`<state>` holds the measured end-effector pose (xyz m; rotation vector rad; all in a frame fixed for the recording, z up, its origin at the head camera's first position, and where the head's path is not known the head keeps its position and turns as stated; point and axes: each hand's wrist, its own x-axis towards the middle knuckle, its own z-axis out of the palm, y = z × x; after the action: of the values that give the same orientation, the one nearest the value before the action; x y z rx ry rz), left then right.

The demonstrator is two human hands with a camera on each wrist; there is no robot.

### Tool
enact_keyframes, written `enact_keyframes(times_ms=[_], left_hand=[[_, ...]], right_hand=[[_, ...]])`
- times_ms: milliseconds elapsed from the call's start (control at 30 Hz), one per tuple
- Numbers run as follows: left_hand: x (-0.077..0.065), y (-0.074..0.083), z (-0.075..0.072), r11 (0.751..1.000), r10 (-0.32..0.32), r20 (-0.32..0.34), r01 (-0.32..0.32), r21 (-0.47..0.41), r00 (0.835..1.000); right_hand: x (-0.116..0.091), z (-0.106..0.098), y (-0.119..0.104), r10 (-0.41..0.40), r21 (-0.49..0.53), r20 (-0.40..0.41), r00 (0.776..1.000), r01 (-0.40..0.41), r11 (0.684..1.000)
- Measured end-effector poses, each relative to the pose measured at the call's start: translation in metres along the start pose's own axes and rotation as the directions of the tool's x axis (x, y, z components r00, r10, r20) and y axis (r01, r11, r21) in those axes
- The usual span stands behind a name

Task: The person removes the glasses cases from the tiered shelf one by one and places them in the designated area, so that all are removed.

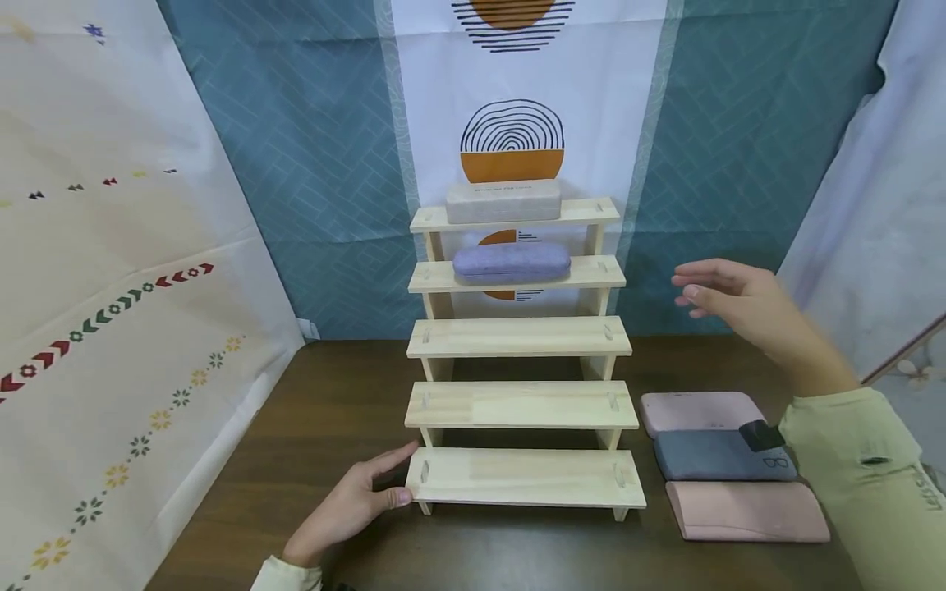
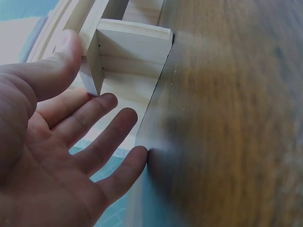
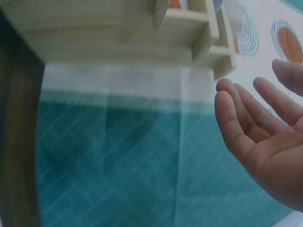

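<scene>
A tiered stand of pale wood (image 1: 517, 404) rises in steps on the table. My left hand (image 1: 356, 502) touches the left end of its lowest step (image 1: 517, 478), thumb near the front corner and index finger farther back. In the left wrist view, the other fingers (image 2: 106, 142) extend loosely beside the stand's side. On the top step sits a light grey glasses case (image 1: 504, 203), and a purple glasses case (image 1: 512, 263) lies one step below. My right hand (image 1: 739, 300), holding nothing, hovers in the air right of the stand, fingers slightly bent.
Right of the stand, a light pink case (image 1: 698, 410), a blue case with a glasses mark (image 1: 709, 456) and a pink case (image 1: 746, 513) lie in a row on the dark wooden table (image 1: 296, 443). Teal-and-white cloth (image 1: 310, 164) hangs behind; white cloth (image 1: 111, 328) borders the left.
</scene>
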<state>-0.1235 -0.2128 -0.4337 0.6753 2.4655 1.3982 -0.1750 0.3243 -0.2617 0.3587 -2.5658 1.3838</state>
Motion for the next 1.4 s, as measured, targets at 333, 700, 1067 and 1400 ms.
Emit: enact_keyframes(times_ms=[333, 700, 1067, 1400], left_hand=[[0.000, -0.002, 0.001, 0.999, -0.006, -0.001, 0.006, -0.033, 1.000], [-0.002, -0.001, 0.001, 0.999, -0.013, -0.004, 0.013, -0.042, 1.000], [-0.001, -0.001, 0.000, 1.000, -0.012, -0.001, 0.012, -0.028, 1.000], [-0.001, 0.000, 0.000, 0.999, -0.016, -0.001, 0.016, -0.050, 1.000]], right_hand=[[0.060, 0.038, -0.042, 0.002, 0.070, 0.124, 0.992, -0.011, 0.997], [0.110, 0.081, -0.061, 0.045, -0.016, 0.257, 0.965, -0.043, 0.999], [0.129, 0.092, -0.063, 0.052, -0.199, 0.315, 0.948, 0.013, 0.980], [0.119, 0.085, -0.057, 0.096, -0.052, 0.229, 0.969, -0.086, 0.995]])
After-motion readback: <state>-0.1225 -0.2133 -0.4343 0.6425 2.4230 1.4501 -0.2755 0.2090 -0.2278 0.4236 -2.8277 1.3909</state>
